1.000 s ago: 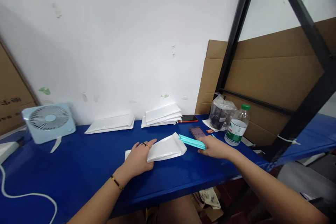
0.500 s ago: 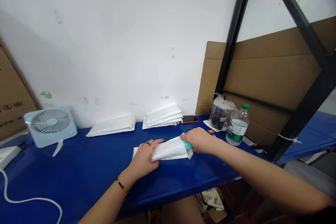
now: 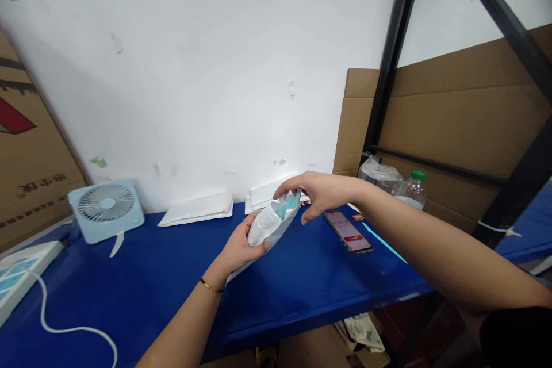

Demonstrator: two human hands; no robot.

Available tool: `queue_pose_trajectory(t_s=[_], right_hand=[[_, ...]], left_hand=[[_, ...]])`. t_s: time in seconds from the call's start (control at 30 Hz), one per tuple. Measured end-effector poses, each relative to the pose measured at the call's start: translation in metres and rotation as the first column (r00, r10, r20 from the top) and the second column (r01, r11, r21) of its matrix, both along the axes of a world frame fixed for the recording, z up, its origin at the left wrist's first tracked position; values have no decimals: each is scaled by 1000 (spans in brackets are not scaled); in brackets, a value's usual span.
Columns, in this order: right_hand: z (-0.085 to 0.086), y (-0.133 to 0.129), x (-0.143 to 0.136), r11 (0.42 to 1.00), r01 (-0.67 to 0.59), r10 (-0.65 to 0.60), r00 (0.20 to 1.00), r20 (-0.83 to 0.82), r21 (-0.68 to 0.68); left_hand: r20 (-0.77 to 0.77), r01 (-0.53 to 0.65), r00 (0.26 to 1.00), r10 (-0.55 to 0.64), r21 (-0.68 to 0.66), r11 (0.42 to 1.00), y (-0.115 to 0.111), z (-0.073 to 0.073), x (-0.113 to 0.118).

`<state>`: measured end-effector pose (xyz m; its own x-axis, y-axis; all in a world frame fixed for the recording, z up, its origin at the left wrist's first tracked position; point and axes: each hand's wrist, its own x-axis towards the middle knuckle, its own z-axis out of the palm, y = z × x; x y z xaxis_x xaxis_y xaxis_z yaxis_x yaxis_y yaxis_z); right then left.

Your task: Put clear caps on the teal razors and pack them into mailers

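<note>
My left hand (image 3: 248, 247) grips a white padded mailer (image 3: 264, 225), thumb in front and fingers behind. The mailer is tilted, its mouth up and to the right. Teal, glossy contents (image 3: 290, 204) stick out of the mouth; their kind is not clear. My right hand (image 3: 317, 192) arches over that opening, its thumb and fingers apart, with the fingertips near the teal ends. Part of a stack of white mailers (image 3: 263, 194) shows behind my hands, and more flat white mailers (image 3: 196, 210) lie to the left against the wall.
A lit phone (image 3: 347, 233) and a thin teal strip (image 3: 383, 241) lie on the blue table (image 3: 164, 287). A light blue fan (image 3: 107, 210) and a white power strip (image 3: 30, 276) with a cable stand left. A green-capped bottle (image 3: 416, 187) and a bagged cup (image 3: 379, 175) are right.
The mailer has been raised and tilted from nearly flat, its mouth now upward. My right hand has let go of its edge and opened above it. The lit phone has come into view.
</note>
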<state>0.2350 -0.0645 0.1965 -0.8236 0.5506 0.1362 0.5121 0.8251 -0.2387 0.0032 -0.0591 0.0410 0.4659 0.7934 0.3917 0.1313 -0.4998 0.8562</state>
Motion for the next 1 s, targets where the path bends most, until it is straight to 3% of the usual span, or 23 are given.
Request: queue_pose_trajectory(t_s=[0.13,0.27,0.33,0.47,0.63,0.77,0.83,0.93,1.0], right_hand=[[-11,11,-5,995,6,-9,1000,29,99],[-18,13,-8,984,-150,149,989,16,101],[-18,13,-8,973,-163,176,982,-69,164],[-20,20,-7,959,-74,143,960,-240,275],[-26,22,-3,957,-68,147,953,-266,282],[-33,-5,-2,969,-96,156,952,-262,227],[-46,-23,-6,973,-187,214,952,-220,135],[-84,-42,-14,957,-269,240,944,-226,-108],[-118,-46,-20,925,-236,151,948,-282,-298]], left_hand=[[39,132,991,-131,-24,991,7,3,0],[11,174,985,-174,-11,985,13,2,-1],[16,152,988,-151,-4,988,19,3,-3],[103,24,994,-32,79,997,28,7,-8],[-95,-78,989,111,296,952,22,16,-1],[-211,-98,952,219,468,878,12,14,2],[-321,-50,914,249,520,853,5,7,-3],[-523,77,824,219,487,870,-16,-10,-16],[-598,107,780,184,418,902,-37,-23,-23]])
